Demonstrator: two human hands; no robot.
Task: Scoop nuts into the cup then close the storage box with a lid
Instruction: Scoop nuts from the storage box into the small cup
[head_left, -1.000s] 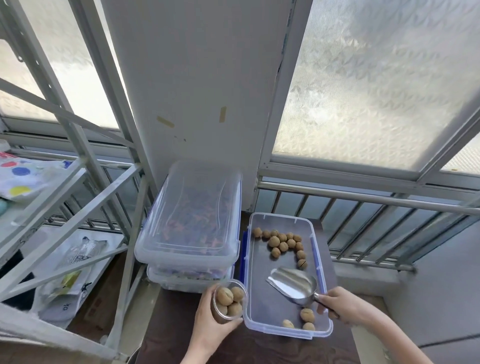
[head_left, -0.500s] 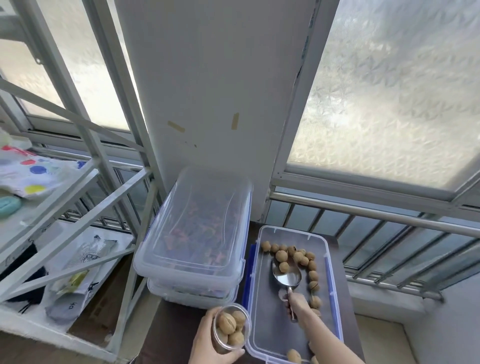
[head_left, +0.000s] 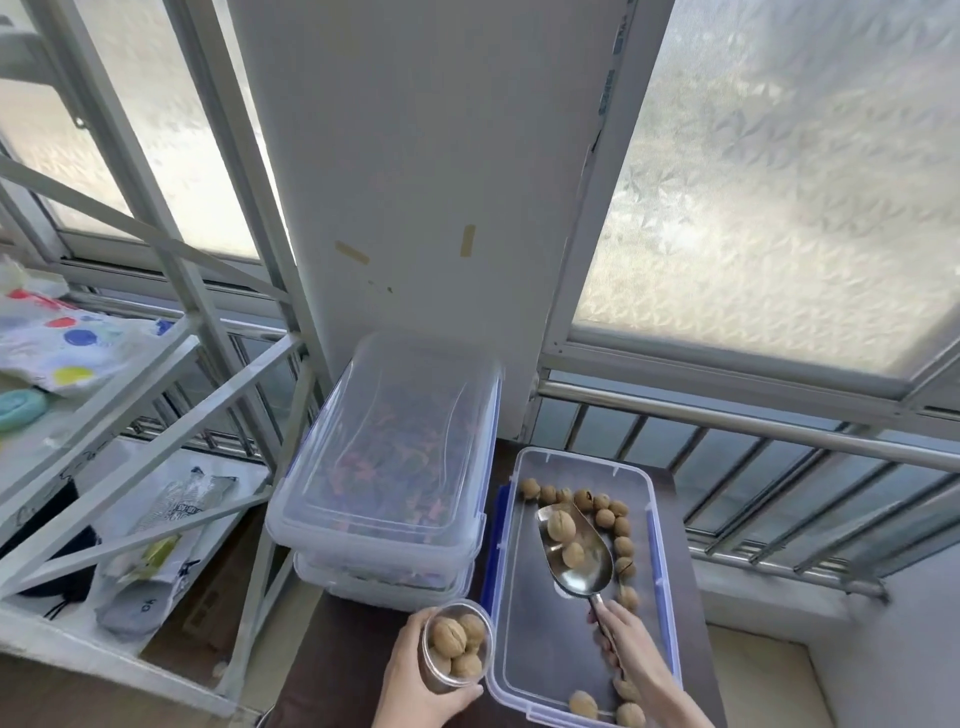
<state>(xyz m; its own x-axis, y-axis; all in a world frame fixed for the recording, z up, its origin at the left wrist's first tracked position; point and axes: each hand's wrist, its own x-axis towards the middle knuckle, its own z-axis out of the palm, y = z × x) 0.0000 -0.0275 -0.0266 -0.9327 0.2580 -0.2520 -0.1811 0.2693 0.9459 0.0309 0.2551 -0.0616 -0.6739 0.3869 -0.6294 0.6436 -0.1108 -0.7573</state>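
An open clear storage box (head_left: 658, 582) with blue clips sits on a dark table and holds several walnuts (head_left: 605, 517), mostly along its far and right side. My right hand (head_left: 626, 642) grips the handle of a metal scoop (head_left: 584, 566), which is over the box with two walnuts in its bowl. To the left of the box, my left hand (head_left: 415, 680) holds a clear plastic cup (head_left: 457, 647) with several walnuts inside. A blue-edged lid (head_left: 491, 545) appears to stand between this box and the stacked boxes.
Two stacked clear lidded boxes (head_left: 384, 467) with reddish contents stand to the left of the open box, against a white pillar. A white metal rack (head_left: 156, 395) with bags stands further left. A metal railing (head_left: 779, 441) and frosted windows lie behind.
The scoop went from the near part of the box to the nuts at the far end, then drew back a little with two walnuts in it. The cup stayed beside the box.
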